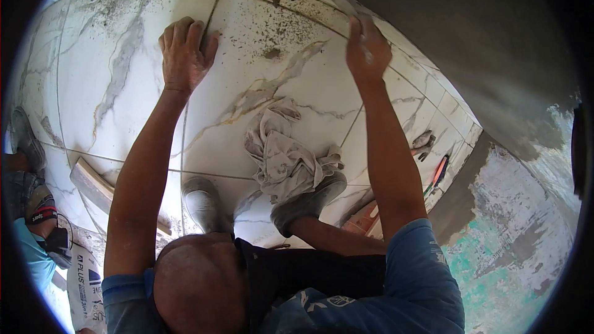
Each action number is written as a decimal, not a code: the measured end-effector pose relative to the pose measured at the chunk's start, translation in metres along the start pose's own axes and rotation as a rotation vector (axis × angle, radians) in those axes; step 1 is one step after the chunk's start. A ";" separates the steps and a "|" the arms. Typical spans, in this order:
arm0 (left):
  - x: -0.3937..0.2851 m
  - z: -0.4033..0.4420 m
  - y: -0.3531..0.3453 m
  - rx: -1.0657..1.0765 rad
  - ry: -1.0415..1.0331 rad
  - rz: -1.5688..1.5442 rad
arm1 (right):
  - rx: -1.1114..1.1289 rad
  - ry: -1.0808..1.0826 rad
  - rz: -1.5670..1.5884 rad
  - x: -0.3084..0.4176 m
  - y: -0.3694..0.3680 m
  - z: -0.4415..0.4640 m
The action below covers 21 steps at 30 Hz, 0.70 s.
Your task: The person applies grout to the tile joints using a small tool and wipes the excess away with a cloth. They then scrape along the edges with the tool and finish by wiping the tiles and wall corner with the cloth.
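My left hand (187, 54) rests on a white marble-patterned tile (133, 43), beside a dark joint line. Its fingers are bent and the thumb stands apart, with nothing seen in them. At the right, near the tile strip along the base of the wall, is my right hand (369, 52). Its fingers stretch forward, slightly blurred, and no held object shows. Dark crumbs and grit (272, 37) lie scattered between the hands. Below them a crumpled grey-white rag (288, 158) lies on the tiles against one of my shoes (309, 203).
A metal tool (423, 144) and a red-and-black slim tool (440, 170) lie right of my right forearm. A long flat strip (93, 182) lies at left. Another person's arm (43, 219) and a printed bag (83, 284) are at lower left. A grey wall (495, 43) rises at right.
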<state>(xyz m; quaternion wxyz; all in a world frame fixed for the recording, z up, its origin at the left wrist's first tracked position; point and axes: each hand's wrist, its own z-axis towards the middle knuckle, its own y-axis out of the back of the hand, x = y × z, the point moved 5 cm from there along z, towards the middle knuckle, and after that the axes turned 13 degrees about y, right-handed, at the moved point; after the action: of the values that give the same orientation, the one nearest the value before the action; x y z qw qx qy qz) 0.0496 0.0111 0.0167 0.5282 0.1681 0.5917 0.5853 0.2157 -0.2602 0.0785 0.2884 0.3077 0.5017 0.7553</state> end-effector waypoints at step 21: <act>0.004 -0.001 0.000 0.049 0.038 -0.036 | 0.054 0.008 0.052 0.026 -0.023 0.017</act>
<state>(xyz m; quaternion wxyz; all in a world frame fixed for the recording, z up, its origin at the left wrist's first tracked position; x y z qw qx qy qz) 0.0472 0.0133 0.0146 0.5230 0.1589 0.6187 0.5642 0.2148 -0.2234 0.0670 0.2582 0.3254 0.5149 0.7499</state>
